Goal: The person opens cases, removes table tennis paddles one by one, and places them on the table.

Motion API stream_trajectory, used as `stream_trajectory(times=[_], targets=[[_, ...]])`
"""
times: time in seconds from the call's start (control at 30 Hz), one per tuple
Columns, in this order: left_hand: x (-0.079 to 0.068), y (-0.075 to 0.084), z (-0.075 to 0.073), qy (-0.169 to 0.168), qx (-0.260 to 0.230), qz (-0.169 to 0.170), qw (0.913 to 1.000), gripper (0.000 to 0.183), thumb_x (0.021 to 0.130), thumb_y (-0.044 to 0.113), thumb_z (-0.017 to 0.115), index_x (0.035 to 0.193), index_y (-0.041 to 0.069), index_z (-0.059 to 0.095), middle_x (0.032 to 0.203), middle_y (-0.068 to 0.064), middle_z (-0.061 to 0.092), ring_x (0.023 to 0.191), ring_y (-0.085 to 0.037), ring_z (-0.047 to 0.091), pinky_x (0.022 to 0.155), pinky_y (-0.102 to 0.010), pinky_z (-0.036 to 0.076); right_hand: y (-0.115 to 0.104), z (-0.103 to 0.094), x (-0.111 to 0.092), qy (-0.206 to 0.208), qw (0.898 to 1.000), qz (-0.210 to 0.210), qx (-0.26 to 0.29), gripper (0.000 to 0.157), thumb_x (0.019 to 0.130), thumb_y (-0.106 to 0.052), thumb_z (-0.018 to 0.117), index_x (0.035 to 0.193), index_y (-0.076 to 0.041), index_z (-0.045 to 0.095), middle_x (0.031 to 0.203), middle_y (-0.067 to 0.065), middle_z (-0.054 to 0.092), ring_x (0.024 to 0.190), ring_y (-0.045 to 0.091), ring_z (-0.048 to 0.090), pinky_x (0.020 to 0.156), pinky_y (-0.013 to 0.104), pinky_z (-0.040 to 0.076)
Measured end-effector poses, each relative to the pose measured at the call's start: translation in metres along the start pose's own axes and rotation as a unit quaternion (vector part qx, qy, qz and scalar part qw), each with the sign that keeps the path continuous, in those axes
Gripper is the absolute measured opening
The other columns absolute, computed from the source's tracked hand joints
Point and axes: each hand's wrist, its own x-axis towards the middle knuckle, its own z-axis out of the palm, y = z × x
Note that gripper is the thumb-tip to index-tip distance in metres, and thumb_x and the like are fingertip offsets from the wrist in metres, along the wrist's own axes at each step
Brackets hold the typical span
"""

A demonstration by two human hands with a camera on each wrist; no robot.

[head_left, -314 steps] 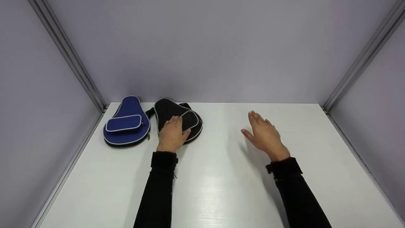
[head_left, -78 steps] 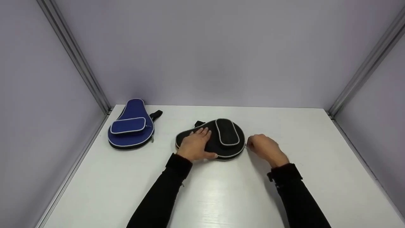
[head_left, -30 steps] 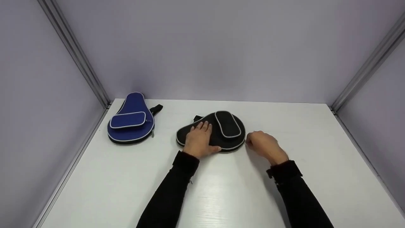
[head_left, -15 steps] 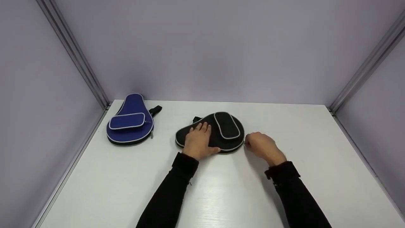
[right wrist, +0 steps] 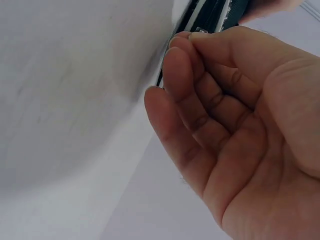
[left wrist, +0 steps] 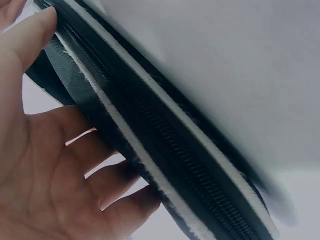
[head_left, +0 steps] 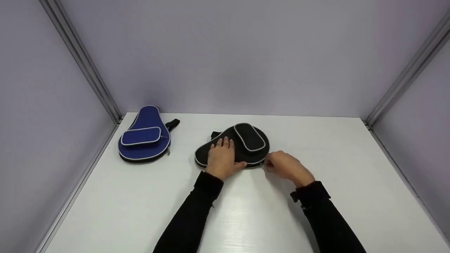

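A black table tennis bat case (head_left: pixel 240 153) with white piping and a raised pocket lies flat on the white table, its narrow end towards the left. My left hand (head_left: pixel 222 160) rests on top of it with fingers straight, the thumb along its near edge. In the left wrist view the closed teeth of the zipper (left wrist: pixel 175 145) run along the case's side. My right hand (head_left: pixel 286 167) is at the case's near right rim, thumb and forefinger pinching the zipper pull. Most of that pull is hidden by the fingertips; a bit of metal slider (right wrist: pixel 201 30) shows in the right wrist view.
A blue bat case (head_left: pixel 144 149) with white piping and a black strap (head_left: pixel 172 124) lies at the table's back left. Grey panels (head_left: pixel 225 56) enclose the back and sides of the white table (head_left: pixel 232 218).
Since the oldest frame, the black case has come from beside the blue one to the middle and turned. Just now my right hand has slid leftward and nearer along its rim.
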Motion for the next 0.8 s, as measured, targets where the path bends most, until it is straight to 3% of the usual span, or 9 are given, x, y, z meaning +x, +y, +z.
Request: stream_trajectory(times=[0.3, 0.5, 0.53, 0.6, 0.63, 0.73, 0.8], targets=[[-0.004, 0.005, -0.001, -0.004, 0.011, -0.001, 0.9999, 0.113, 0.106, 0.083, 0.067, 0.177, -0.002, 0.047, 0.183, -0.022, 0.052, 0.172, -0.039, 0.052, 0.139, -0.051, 0.050, -0.002, 0.002, 0.001, 0.030, 0.999, 0.038, -0.004, 0.026, 0.101, 0.000, 0.075, 0.081, -0.013, 0.065, 0.075, -0.005, 0.056, 0.067, 0.013, 0.048, 0.062, 0.029, 0.039], [-0.011, 0.006, -0.011, -0.028, 0.030, 0.035, 0.9985, 0.106, 0.109, 0.080, 0.066, 0.176, -0.001, 0.049, 0.182, -0.020, 0.053, 0.171, -0.037, 0.054, 0.140, -0.049, 0.048, 0.002, 0.001, 0.001, 0.053, 0.997, 0.062, -0.014, 0.044, 0.097, 0.002, 0.072, 0.071, -0.021, 0.044, 0.070, -0.007, 0.041, 0.065, 0.013, 0.041, 0.059, 0.029, 0.031], [-0.007, 0.002, -0.003, -0.023, 0.025, 0.045, 0.9984, 0.106, 0.108, 0.080, 0.066, 0.175, 0.000, 0.051, 0.182, -0.020, 0.054, 0.170, -0.038, 0.055, 0.140, -0.049, 0.049, 0.004, 0.001, 0.001, 0.055, 0.996, 0.065, -0.016, 0.045, 0.097, 0.002, 0.072, 0.072, -0.021, 0.043, 0.070, -0.007, 0.041, 0.065, 0.014, 0.041, 0.059, 0.029, 0.031], [-0.005, -0.003, -0.002, -0.034, 0.005, 0.062, 0.9975, 0.103, 0.109, 0.078, 0.066, 0.176, 0.000, 0.051, 0.182, -0.020, 0.053, 0.171, -0.038, 0.053, 0.140, -0.048, 0.048, 0.005, 0.000, 0.001, 0.056, 0.996, 0.070, -0.019, 0.044, 0.098, 0.002, 0.072, 0.072, -0.020, 0.044, 0.070, -0.006, 0.042, 0.066, 0.015, 0.042, 0.059, 0.029, 0.032], [0.001, -0.011, 0.013, -0.027, -0.006, 0.077, 0.9966, 0.107, 0.108, 0.082, 0.064, 0.176, 0.001, 0.050, 0.183, -0.019, 0.052, 0.173, -0.035, 0.051, 0.142, -0.046, 0.047, 0.006, 0.000, 0.001, 0.058, 0.995, 0.073, -0.022, 0.042, 0.099, 0.002, 0.072, 0.072, -0.019, 0.047, 0.070, -0.006, 0.044, 0.066, 0.015, 0.043, 0.059, 0.029, 0.033], [0.001, -0.018, 0.012, -0.042, -0.048, 0.107, 0.9922, 0.103, 0.109, 0.075, 0.068, 0.175, -0.001, 0.051, 0.183, -0.021, 0.052, 0.174, -0.036, 0.050, 0.142, -0.046, 0.046, 0.008, -0.001, 0.000, 0.064, 0.994, 0.082, -0.030, 0.036, 0.100, 0.002, 0.072, 0.073, -0.015, 0.056, 0.072, -0.005, 0.049, 0.068, 0.016, 0.045, 0.059, 0.030, 0.037], [-0.006, -0.019, 0.000, -0.061, -0.071, 0.124, 0.9879, 0.100, 0.109, 0.069, 0.071, 0.176, -0.002, 0.050, 0.185, -0.021, 0.049, 0.176, -0.035, 0.047, 0.144, -0.046, 0.044, 0.009, -0.002, 0.000, 0.067, 0.994, 0.087, -0.030, 0.032, 0.100, 0.002, 0.072, 0.074, -0.013, 0.061, 0.072, -0.004, 0.052, 0.068, 0.017, 0.046, 0.058, 0.031, 0.038]])
